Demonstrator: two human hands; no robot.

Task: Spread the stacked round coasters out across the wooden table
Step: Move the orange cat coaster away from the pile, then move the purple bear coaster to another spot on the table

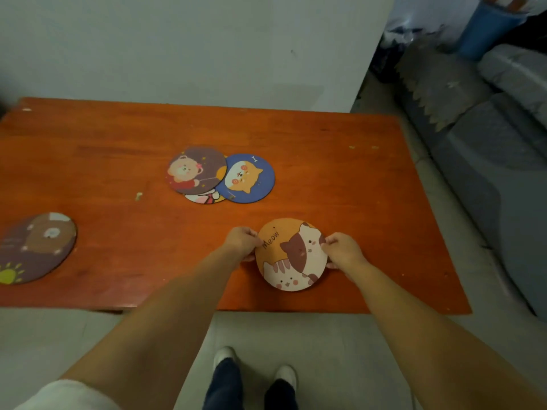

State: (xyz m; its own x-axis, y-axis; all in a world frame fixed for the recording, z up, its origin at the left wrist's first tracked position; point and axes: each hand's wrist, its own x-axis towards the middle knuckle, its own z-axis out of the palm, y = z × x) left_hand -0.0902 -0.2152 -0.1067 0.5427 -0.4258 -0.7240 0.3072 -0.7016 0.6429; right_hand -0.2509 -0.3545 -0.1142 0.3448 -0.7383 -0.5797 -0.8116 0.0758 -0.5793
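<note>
Wooden table (340, 179), orange-brown, glossy in patches, far edge against a pale wall (177, 48). Small pale flecks on the top, one at about 9 o'clock from the middle cluster. Pale tiled floor (340, 344) below the near edge.

Orange cat coaster (291, 254) printed "Meow", near the table's 5 o'clock area, close to the near edge. Left hand (241, 242) pinches its rim at 9 o'clock, thumb on top and fingers curled under. Right hand (343, 250) pinches the rim at 3 o'clock the same way. Whether the coaster lies flat on the wood or is slightly lifted, cannot tell.

At 11 o'clock from the held coaster, well apart: a cluster of three. Bear coaster (195, 170), brown ground, lies on top at the left; blue cat coaster (248, 179) just beside it on the right, its left edge tucked under the bear; a third coaster (207, 199) shows only as a sliver at the cluster's 6 o'clock, mostly covered.

Dark brown coaster (35, 247) with a yellow sun mark, alone toward the table's 8 o'clock, partly cut by the frame edge.

Room: grey sofa (488, 149) along the right side, near the table's 3 o'clock edge; a blue bin (485, 28) at 1 o'clock in the far corner. Person's feet in light shoes (284, 375) and dark trousers on the floor at 6 o'clock.
</note>
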